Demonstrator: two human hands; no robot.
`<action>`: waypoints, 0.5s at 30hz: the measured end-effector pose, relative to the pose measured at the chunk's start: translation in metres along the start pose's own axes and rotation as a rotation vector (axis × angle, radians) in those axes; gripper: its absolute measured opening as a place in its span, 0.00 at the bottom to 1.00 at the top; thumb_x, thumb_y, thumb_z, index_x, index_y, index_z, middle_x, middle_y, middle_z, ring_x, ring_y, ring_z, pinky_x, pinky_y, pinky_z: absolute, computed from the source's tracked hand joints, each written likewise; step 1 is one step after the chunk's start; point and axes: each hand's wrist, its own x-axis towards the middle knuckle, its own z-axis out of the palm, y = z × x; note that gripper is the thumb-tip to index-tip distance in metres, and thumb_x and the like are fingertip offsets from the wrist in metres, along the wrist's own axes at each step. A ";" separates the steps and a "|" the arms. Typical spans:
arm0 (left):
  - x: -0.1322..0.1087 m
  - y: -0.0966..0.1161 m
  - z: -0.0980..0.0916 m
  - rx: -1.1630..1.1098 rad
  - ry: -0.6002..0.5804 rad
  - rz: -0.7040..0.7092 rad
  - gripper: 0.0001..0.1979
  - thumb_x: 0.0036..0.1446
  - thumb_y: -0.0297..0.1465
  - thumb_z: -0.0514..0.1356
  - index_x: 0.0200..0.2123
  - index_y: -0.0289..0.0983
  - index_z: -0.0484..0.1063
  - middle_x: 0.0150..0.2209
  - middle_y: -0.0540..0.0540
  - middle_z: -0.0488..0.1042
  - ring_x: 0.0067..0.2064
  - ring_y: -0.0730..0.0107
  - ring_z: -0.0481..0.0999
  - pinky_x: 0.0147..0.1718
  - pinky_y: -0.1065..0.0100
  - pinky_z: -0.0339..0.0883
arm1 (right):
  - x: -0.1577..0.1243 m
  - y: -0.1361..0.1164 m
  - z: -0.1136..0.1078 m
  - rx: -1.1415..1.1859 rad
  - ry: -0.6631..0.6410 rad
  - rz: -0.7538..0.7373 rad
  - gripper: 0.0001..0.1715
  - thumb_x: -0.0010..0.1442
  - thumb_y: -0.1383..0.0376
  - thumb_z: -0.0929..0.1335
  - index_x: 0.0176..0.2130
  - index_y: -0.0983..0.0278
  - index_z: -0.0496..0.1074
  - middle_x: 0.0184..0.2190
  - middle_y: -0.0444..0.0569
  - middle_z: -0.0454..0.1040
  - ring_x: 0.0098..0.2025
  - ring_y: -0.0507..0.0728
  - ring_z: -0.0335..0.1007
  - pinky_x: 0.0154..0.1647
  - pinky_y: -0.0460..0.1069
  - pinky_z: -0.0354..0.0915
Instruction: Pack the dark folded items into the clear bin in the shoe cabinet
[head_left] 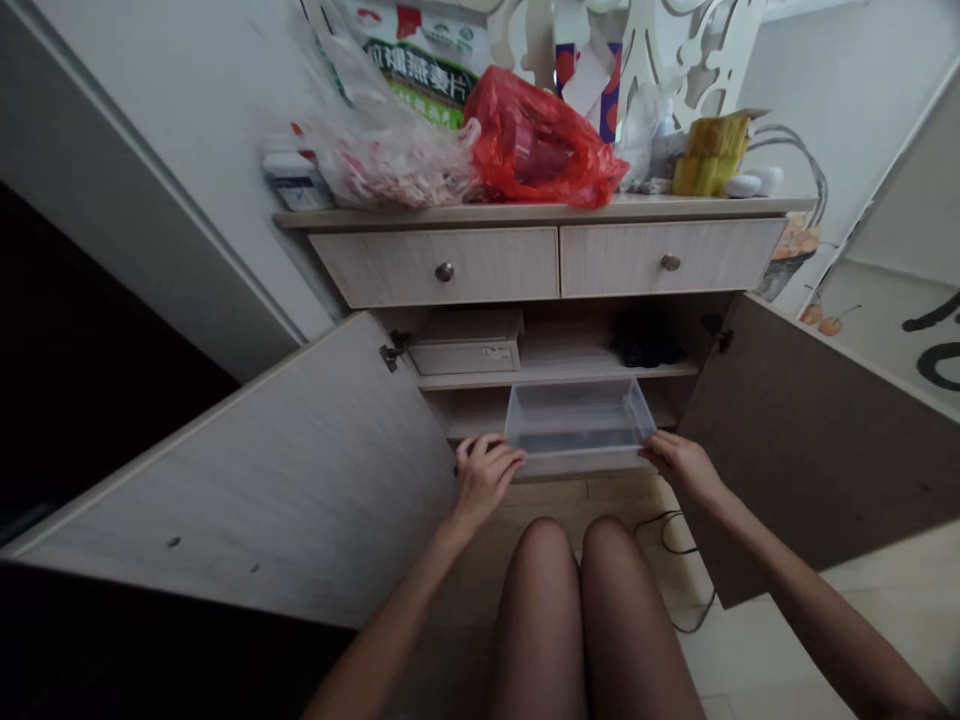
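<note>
A clear plastic box (577, 422) sits at the front of the lower shelf of an open wooden cabinet (555, 372). My left hand (484, 477) grips the box's near left corner with curled fingers. My right hand (679, 463) holds its near right corner, fingers closed on the rim. The box looks empty. My bare knees (577, 560) are just below it.
Both cabinet doors stand wide open, the left door (262, 470) and the right door (810, 440). A white box (466, 345) and a dark object (645, 342) lie on the upper shelf. Two shut drawers (547, 262) are above. Bags, a red one (540, 140) among them, crowd the top. A black cable (675, 540) lies on the floor.
</note>
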 end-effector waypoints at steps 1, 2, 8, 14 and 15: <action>-0.021 0.004 0.002 -0.010 0.007 -0.010 0.08 0.62 0.33 0.62 0.37 0.50 0.81 0.37 0.48 0.83 0.51 0.51 0.78 0.59 0.42 0.58 | -0.018 -0.008 0.003 0.010 -0.012 0.014 0.18 0.72 0.58 0.61 0.39 0.59 0.76 0.35 0.50 0.78 0.34 0.57 0.75 0.34 0.48 0.65; -0.041 0.009 0.005 -0.017 0.012 -0.024 0.08 0.63 0.33 0.61 0.36 0.51 0.81 0.35 0.48 0.83 0.50 0.51 0.78 0.58 0.42 0.59 | -0.034 -0.015 0.005 0.019 -0.025 0.025 0.18 0.72 0.58 0.61 0.39 0.59 0.77 0.34 0.50 0.79 0.34 0.57 0.75 0.34 0.48 0.66; -0.119 0.028 0.016 -0.049 0.030 -0.087 0.09 0.62 0.34 0.60 0.36 0.51 0.82 0.33 0.47 0.84 0.48 0.50 0.79 0.54 0.44 0.61 | -0.094 -0.044 0.018 0.015 -0.075 0.039 0.16 0.73 0.61 0.61 0.38 0.57 0.76 0.32 0.48 0.78 0.33 0.57 0.76 0.30 0.47 0.64; -0.127 0.029 0.028 -0.177 0.153 -0.219 0.12 0.61 0.41 0.59 0.32 0.47 0.81 0.34 0.43 0.83 0.47 0.52 0.80 0.51 0.47 0.68 | -0.102 -0.050 0.026 -0.007 -0.113 0.023 0.15 0.71 0.64 0.62 0.35 0.58 0.75 0.31 0.48 0.77 0.32 0.57 0.76 0.30 0.47 0.64; -0.124 0.027 0.032 -0.207 0.221 -0.289 0.15 0.63 0.43 0.56 0.34 0.45 0.81 0.36 0.41 0.83 0.47 0.53 0.80 0.50 0.49 0.70 | -0.102 -0.050 0.027 -0.015 -0.114 0.019 0.15 0.70 0.64 0.62 0.34 0.58 0.75 0.31 0.47 0.77 0.31 0.57 0.76 0.29 0.47 0.64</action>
